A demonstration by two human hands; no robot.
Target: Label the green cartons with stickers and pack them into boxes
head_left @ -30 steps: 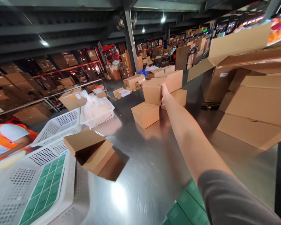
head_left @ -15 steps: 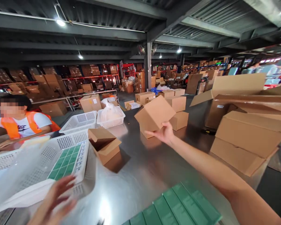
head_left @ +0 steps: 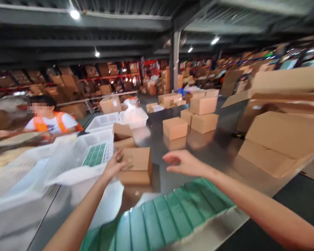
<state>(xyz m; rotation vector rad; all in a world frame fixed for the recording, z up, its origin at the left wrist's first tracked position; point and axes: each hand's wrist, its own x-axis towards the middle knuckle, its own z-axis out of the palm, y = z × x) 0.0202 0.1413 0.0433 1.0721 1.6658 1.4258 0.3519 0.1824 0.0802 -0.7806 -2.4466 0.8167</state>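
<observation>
A small closed cardboard box (head_left: 136,166) sits on the shiny metal table (head_left: 211,153) in front of me. My left hand (head_left: 115,168) touches its left side, fingers on the box's edge. Just to the right of the box my right hand (head_left: 184,162) hovers with its fingers spread, holding nothing. Behind the box stands an open cardboard box (head_left: 123,136) with raised flaps. A row of green packets (head_left: 162,216) lies at the near table edge below my hands. The picture is motion-blurred.
White perforated baskets (head_left: 94,153), one with green packets, stand at left. A person in an orange vest (head_left: 51,120) sits beyond them. Small boxes (head_left: 193,118) are stacked mid-table. Large cartons (head_left: 282,139) crowd the right side. A basket holding a plastic bag (head_left: 133,116) stands further back.
My right hand took a small box from the far stack, brought it near and let it go on the table. My left hand came up and now touches that box.
</observation>
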